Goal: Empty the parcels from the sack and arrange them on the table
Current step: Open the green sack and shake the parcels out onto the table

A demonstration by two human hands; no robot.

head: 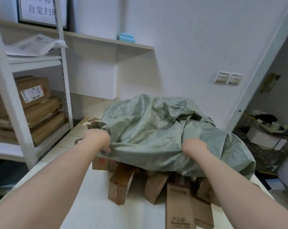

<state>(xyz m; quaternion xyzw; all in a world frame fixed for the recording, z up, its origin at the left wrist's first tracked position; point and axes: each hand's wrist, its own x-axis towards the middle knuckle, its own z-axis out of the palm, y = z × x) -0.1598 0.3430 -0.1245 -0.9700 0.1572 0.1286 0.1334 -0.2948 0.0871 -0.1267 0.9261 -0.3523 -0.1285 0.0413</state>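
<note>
While the left hand (pixel 99 141) and right hand (pixel 195 148) each clutch a fold of the green woven sack (pixel 156 128) in curled fingers (pixel 106 148), its near edge is held raised over the white desk (pixel 83 209). Brown cardboard parcels (pixel 121 184) lie heaped beneath the sack. Grip apparently for tipping out; none arranged yet.

Head-worn camera looks forward and down, close over the table (pixel 97 204).

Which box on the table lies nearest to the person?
The long box with black print, cut by the bottom edge; the others lie nearer the sack.
</note>
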